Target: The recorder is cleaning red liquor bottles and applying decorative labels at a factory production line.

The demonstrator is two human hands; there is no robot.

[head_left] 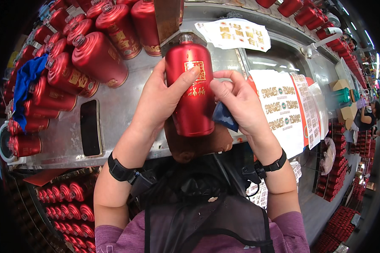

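A glossy red bottle point(192, 114) with a clear neck and gold decals lies before me, its neck pointing away. My left hand point(156, 99) is closed round its left side, the thumb pressed across the front by the gold square mark. On the other side, my right hand point(240, 101) has its fingers curled, with thumb and forefinger close to the bottle's right edge. A dark blue cloth point(226, 118) sticks out from under that hand, held by its lower fingers. Beneath the bottle is a brown support point(177, 143) at the bench edge.
Several red bottles point(99, 59) crowd the metal bench point(131, 101) at left, a blue cloth point(29, 88) over some. A black phone point(90, 126) lies near its front edge. Decal sheets point(278, 114) sit at right, another sheet point(236, 33) beyond. More bottles point(74, 192) stand below.
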